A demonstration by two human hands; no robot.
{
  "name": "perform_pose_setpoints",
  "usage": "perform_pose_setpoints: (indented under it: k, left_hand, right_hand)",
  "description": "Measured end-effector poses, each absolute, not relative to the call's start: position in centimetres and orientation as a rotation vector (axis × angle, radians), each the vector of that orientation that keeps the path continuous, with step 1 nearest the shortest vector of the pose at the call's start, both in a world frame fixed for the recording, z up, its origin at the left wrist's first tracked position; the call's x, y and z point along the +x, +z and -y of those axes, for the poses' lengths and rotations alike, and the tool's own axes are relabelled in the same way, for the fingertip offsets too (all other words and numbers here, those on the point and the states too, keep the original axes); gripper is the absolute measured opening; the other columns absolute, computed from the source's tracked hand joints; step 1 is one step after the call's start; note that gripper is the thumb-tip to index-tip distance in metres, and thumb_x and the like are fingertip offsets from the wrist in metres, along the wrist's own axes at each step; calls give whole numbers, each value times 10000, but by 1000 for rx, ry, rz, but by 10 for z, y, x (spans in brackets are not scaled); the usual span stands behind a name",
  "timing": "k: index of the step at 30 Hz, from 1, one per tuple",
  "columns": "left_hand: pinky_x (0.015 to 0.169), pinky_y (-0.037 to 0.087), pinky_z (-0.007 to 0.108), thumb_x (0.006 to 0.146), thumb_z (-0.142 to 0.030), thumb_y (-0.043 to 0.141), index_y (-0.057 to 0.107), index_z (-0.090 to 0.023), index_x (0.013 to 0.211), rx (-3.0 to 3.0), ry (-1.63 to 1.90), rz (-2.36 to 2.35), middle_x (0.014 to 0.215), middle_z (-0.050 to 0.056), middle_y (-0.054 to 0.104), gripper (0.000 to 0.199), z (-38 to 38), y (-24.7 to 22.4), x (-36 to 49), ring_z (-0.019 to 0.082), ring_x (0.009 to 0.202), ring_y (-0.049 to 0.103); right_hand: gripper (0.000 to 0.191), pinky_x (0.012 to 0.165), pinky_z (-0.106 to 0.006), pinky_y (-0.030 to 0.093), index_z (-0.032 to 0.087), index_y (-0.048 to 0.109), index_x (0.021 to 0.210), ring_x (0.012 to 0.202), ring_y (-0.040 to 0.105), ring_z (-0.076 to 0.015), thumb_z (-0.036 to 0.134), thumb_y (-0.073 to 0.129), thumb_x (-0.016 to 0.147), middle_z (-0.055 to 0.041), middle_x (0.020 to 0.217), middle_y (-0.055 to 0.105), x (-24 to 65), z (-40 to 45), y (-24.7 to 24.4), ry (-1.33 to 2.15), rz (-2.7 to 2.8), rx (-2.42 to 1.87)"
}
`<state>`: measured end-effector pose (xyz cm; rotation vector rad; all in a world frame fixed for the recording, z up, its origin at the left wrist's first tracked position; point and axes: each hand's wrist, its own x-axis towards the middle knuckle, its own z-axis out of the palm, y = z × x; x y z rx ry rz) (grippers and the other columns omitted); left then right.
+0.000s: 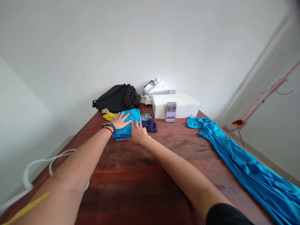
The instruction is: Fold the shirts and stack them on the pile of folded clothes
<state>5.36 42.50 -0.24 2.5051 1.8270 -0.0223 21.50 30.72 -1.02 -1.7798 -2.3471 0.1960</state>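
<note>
A folded bright blue cloth (134,114) lies toward the far side of the wooden table, on top of a paler bluish layer that shows at its front edge. My left hand (121,121) rests flat on this cloth with its fingers spread. At the cloth's right front edge is my right hand (139,133), its fingers stretched out and touching the fabric. A dark navy cloth (150,125) and a grey patterned cloth (146,117) sit just to the right. Something yellow (109,116) pokes out at the left.
Behind stand a black backpack (114,98), a white box (175,101) with a small blurred pack (171,112) before it, and a white bag (156,86). A long blue cloth (236,159) runs along the right edge. A white cable (28,175) lies left; a pink rack (269,90) stands right.
</note>
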Motion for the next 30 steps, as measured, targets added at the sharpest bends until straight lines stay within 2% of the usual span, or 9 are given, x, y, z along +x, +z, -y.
perform_pose_setpoints:
  k: [7,10,13,17,20,23,25,28,30]
  left_hand:
    - [1164,172,702,902,-806,312,294,-316,1615,2447,5,-1947,1711,134,141,866,-413,15,65,498,1531,154]
    - [1192,170,647,963,-739,224,316,-286,1612,2512,116,-1907,1719,125,116,797,-391,11,73,446,1550,145]
    - [1224,144,579,997,-688,191,322,-342,1602,2595,200,-1818,1729,48,107,710,-360,-2,81,356,1572,127]
    - [1219,96,613,1020,-607,197,316,-345,1605,2572,238,-1840,1721,44,149,652,-335,-12,87,347,1577,112]
    - [1193,138,659,989,-640,273,416,-354,1560,2496,212,-1871,1702,66,228,655,-337,-3,91,393,1554,184]
    - [1156,182,707,939,-662,401,549,-343,1472,2441,209,-1875,1649,112,355,639,-340,14,103,454,1506,282]
    - [1153,169,723,934,-631,442,541,-288,1483,2452,268,-1842,1639,145,363,655,-332,20,119,477,1505,267]
    - [1188,185,672,978,-592,383,437,-194,1553,2521,400,-1679,1659,163,310,702,-300,13,151,446,1537,199]
    - [1218,258,552,1011,-569,330,438,-220,1552,2554,461,-1513,1641,110,372,653,-270,-1,172,356,1543,252]
  right_hand:
    - [1002,1190,-642,246,138,43,1651,1565,94,-413,406,651,901,-220,1707,-32,253,-260,-25,389,2227,-1580]
    - [938,1215,-633,183,157,103,1652,1576,38,-384,393,630,913,-186,1714,-33,284,-222,-29,396,2242,-1513]
    - [835,1223,-620,184,183,188,1642,1582,51,-347,367,594,936,-158,1721,-3,310,-189,-31,417,2231,-1459]
    - [692,1235,-588,192,196,347,1593,1583,94,-312,325,579,954,-141,1720,91,329,-162,-40,428,2180,-1364]
    - [572,1233,-571,224,210,494,1506,1578,140,-297,266,590,945,-130,1704,195,336,-154,-50,428,2151,-1320]
    - [455,1212,-540,308,203,616,1392,1550,255,-291,217,584,938,-131,1649,347,340,-153,-57,452,2096,-1292]
    - [390,1188,-486,371,197,668,1322,1501,375,-272,209,575,944,-132,1575,472,342,-155,-58,485,2045,-1232]
    - [296,1131,-401,447,184,734,1187,1324,587,-237,190,568,942,-125,1373,661,343,-157,-57,534,1970,-1123]
    - [255,1064,-376,497,181,746,1113,1170,672,-225,180,559,940,-107,1215,735,343,-158,-56,564,1918,-1105]
